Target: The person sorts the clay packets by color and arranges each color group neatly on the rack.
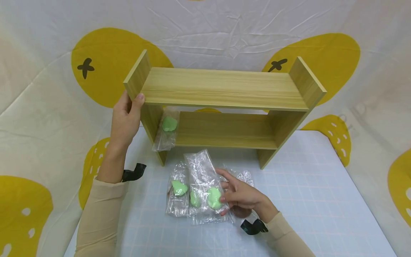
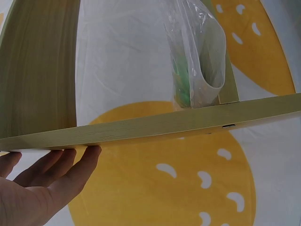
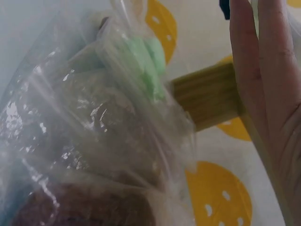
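I'm looking down on a wooden shelf unit standing at the back of the worktop, against a white cloth with yellow shapes. My left hand is up on the shelf unit's left side panel, thumb on the front edge and fingers round the outside, so that grip is grasping the panel; the left wrist view shows the fingers lying fairly straight under a board edge. One clear bag with a green lump leans on the lower shelf at its left end, just inside that panel. In front of the unit, a bunch of clear bags lies flat on the worktop, overlapping, with green lumps inside. My right hand rests on the right side of that bunch, fingers extended across the plastic, grip released and simply touching. The right wrist view shows crumpled plastic close up, a green lump and straight fingers.
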Available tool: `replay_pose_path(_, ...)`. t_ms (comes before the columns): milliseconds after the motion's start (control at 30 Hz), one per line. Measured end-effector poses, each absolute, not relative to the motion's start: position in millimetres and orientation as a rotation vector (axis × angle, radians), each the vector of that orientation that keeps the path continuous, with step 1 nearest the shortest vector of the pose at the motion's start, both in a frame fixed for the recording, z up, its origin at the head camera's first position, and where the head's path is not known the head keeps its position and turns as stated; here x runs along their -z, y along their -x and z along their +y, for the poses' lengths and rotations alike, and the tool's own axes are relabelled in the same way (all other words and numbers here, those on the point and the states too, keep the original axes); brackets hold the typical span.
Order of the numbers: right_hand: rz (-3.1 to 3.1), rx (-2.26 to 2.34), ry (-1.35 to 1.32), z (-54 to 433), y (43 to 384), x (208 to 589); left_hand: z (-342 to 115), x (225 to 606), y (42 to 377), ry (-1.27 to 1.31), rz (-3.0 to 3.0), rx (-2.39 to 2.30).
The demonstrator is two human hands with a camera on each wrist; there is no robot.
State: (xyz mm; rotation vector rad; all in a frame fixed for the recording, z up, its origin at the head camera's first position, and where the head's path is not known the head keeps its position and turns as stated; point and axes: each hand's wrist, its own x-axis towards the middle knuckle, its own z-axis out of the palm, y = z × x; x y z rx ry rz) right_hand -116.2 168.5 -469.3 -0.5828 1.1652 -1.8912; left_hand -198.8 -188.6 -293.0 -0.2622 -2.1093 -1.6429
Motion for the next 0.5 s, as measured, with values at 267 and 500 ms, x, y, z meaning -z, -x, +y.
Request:
replay_pose_path(267, 1.178, 1.914, 0.688, 164.1, 118.2, 454.5, -188.6, 292.5, 198.7, 0.255, -2.116, 1.636)
replay_pose_path(500, 1.211, 2.048, 0.618, 151.4, 131.3, 443.4, -188.2, 292.6, 199.0, 0.258, -2.11, 1.647)
